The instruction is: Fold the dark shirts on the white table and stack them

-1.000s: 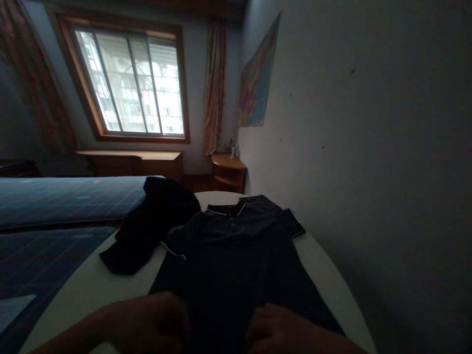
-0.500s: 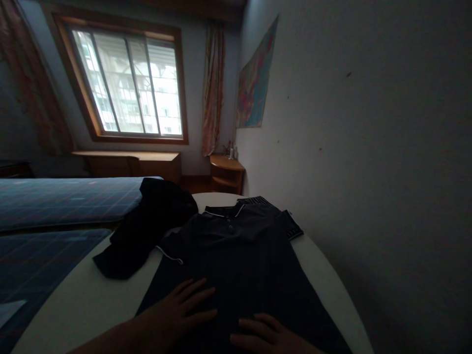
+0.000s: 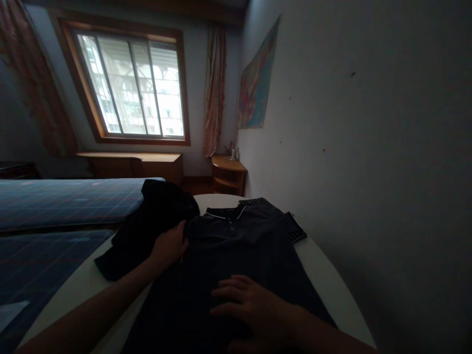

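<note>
Window [image 3: 132, 86]: bright, wood-framed, and the landmark for the rest.
Curtains [image 3: 215, 93]: patterned, hung on either side of the window.
Desk [image 3: 162, 158]: wooden, stood below the window.
Corner shelf [image 3: 228, 163]: stood right of the window, small items on top.
Map [image 3: 258, 81]: colourful, hung on the wall [image 3: 354, 162] right of the window.

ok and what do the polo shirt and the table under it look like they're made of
The dark navy short-sleeved polo shirt looks like matte knit fabric, given its soft creases and ribbed-looking collar. The round off-white table has a smooth, plain top, perhaps laminate or painted wood; too dim to tell.
</note>
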Demonstrator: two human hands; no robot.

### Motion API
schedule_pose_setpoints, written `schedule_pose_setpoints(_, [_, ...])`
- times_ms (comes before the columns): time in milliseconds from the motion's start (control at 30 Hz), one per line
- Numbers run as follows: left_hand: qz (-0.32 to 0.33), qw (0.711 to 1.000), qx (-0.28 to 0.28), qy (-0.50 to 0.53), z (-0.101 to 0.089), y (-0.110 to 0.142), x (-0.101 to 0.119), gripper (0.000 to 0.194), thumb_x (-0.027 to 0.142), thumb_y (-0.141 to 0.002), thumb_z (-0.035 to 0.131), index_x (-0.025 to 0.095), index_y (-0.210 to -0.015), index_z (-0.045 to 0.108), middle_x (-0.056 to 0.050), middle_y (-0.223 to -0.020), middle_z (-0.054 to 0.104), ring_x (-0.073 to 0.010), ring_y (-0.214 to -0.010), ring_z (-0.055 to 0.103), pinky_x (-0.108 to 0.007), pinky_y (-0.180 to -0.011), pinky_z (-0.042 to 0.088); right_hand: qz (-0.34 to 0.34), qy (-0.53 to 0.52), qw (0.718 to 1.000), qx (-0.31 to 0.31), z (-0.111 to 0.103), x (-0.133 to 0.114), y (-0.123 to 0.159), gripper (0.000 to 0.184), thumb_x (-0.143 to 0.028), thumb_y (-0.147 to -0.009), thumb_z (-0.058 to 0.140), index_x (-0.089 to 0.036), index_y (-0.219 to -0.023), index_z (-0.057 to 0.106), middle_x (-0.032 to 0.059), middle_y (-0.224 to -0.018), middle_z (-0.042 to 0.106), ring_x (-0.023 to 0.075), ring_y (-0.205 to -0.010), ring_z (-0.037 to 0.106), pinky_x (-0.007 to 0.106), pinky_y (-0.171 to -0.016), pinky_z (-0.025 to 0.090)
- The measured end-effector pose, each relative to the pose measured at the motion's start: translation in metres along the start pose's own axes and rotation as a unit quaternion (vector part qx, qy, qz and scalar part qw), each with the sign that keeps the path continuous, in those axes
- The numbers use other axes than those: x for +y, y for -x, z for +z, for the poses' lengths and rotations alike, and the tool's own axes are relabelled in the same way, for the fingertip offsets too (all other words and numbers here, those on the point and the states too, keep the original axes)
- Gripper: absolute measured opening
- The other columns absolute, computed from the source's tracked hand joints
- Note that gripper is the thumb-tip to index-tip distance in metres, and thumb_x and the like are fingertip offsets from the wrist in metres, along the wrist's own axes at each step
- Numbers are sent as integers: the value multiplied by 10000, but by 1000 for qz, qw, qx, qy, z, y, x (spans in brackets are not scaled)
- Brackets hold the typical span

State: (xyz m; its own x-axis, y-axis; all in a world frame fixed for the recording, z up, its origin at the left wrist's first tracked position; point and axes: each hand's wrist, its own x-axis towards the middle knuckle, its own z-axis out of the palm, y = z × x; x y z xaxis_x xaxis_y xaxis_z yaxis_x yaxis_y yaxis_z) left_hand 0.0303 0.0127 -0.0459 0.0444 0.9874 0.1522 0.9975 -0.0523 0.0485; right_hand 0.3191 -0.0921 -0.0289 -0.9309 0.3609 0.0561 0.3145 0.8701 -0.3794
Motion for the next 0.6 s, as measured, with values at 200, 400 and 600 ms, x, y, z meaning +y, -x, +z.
schedule_pose_setpoints(200, [-24,999,25,30,-21,-34,-9,359,237,-927,385,195,-1259,517,-121,-1123,700,-260,-951,697,-334,-766,500,-103,78,992,-15,19,-1,-40,354,-390,-973,508,-209,-1268,581,44,-1311,613,178,-1279,490,335,-1131,279])
schedule_pose_setpoints(400, [-6,998,46,31,-48,-70,-22,312,138,-898,359,213,-1007,642,-82,-1037,686,-219,-920,672,-291,-758,477,-242,255,936,32,45,-13,-87,423,-330,-1060,250,-268,-1426,453,-26,-1514,428,160,-1416,315,332,-1120,301])
schedule_pose_setpoints(600, [0,998,60,10,-39,-54,-4,259,215,-899,436,184,-1028,657,-111,-1129,594,-237,-950,642,-320,-794,492,-268,411,870,55,78,-19,-99,418,-330,-1053,277,-312,-1417,480,-92,-1597,276,148,-1447,267,330,-1126,308])
